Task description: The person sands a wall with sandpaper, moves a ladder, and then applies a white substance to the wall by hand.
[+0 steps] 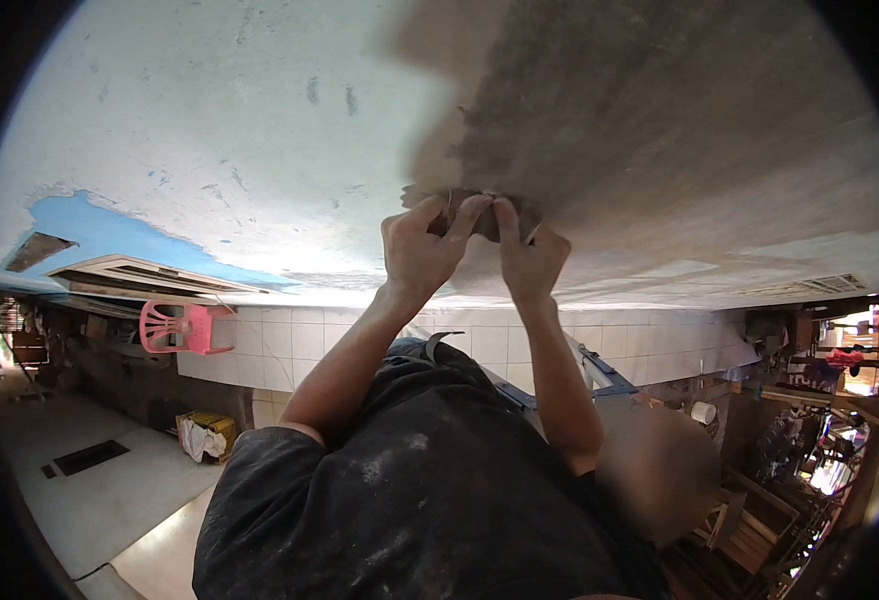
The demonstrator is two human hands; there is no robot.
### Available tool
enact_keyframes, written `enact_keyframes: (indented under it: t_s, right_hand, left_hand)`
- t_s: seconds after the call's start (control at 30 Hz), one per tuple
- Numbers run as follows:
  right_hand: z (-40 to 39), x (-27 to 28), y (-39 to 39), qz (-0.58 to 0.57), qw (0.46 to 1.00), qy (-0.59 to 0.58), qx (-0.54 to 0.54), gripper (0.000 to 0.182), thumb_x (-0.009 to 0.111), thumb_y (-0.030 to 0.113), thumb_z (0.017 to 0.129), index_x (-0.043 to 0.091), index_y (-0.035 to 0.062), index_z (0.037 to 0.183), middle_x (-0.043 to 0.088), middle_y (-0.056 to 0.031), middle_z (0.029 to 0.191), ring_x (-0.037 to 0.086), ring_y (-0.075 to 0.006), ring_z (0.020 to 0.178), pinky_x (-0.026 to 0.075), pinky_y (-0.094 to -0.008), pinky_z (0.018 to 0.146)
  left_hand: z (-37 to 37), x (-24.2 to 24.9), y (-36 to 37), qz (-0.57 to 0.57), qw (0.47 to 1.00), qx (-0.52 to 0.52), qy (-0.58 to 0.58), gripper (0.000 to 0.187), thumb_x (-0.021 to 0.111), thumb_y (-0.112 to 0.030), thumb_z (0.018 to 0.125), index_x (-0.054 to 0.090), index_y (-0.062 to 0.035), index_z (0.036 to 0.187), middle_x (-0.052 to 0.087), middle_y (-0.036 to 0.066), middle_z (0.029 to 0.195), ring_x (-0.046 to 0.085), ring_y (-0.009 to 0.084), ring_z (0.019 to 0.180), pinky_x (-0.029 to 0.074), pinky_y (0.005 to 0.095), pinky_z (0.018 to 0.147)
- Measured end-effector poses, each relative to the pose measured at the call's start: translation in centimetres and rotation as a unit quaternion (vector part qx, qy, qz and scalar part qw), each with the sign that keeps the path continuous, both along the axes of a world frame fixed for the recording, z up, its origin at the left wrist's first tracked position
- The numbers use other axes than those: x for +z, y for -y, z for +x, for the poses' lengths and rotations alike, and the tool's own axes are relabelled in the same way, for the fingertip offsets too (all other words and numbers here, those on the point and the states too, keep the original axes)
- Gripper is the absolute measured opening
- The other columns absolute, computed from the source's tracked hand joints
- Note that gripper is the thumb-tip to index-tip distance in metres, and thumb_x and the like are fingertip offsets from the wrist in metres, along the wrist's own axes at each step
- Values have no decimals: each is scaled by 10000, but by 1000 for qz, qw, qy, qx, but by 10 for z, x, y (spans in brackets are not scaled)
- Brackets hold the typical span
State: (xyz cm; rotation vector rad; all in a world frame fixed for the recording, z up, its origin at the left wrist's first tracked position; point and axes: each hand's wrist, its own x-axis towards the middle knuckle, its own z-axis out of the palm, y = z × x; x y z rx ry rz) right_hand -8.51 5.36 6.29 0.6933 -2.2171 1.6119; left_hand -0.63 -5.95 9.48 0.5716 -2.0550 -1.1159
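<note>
Both of my hands are raised against a large, patchy wall point(290, 120). They pinch a thin, dark brown piece of what looks like sandpaper point(488, 228) between them. My left hand point(425, 245) has its thumb and fingers closed on the left part of the piece. Close beside it, my right hand point(535, 258) grips the right part, with its thumb near the left one. Fingers partly hide the piece, so its full shape does not show. The wall is pale at left and brownish grey at right, under a shadow.
Blue paint point(140, 235) shows at the wall's lower left, near a framed vent or window point(150, 275). Below are pale tiles point(280, 345), a pink plastic chair point(200, 328) and a blue-grey ladder point(605, 375). A yellow crate point(208, 437) stands lower left; wooden clutter point(760, 510) fills the right.
</note>
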Motion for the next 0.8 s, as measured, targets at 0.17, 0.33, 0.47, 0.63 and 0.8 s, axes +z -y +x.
enact_keyframes:
  t_s: [0.17,0.33,0.47,0.63,0.8]
  right_hand:
    - [-1,54,3,-31,999,28,12,280,754,335,898,765,56,905,736,-82,731,699,-154,594,523,-295,555]
    - [-1,-20,2,34,999,16,6,271,751,319,902,759,48,896,738,-72,734,702,-161,597,531,-291,566]
    - [3,2,0,46,999,4,12,257,737,312,913,760,56,914,727,-55,704,694,-155,590,532,-289,575]
    - [3,58,6,6,998,38,42,234,717,303,929,766,74,931,718,-56,691,684,-144,577,529,-294,569]
    - [4,-19,4,54,997,38,37,275,720,317,930,765,46,938,718,-95,702,653,-101,607,509,-295,579]
  left_hand:
    - [-6,40,2,4,999,3,-51,338,818,-243,851,666,-4,668,632,48,526,538,25,483,388,229,435]
    - [2,-24,7,11,999,-1,44,334,814,-254,859,676,-1,691,654,44,558,559,23,510,419,225,466]
    - [6,-15,5,51,997,-13,62,295,807,-246,867,704,-5,731,659,39,565,561,25,514,422,225,477]
    - [-7,32,6,3,996,19,-92,441,834,-282,835,578,-33,575,553,51,471,441,68,404,357,270,404]
    - [4,-34,10,29,999,7,-17,428,834,-254,834,573,-34,576,548,65,467,455,72,395,360,278,399]
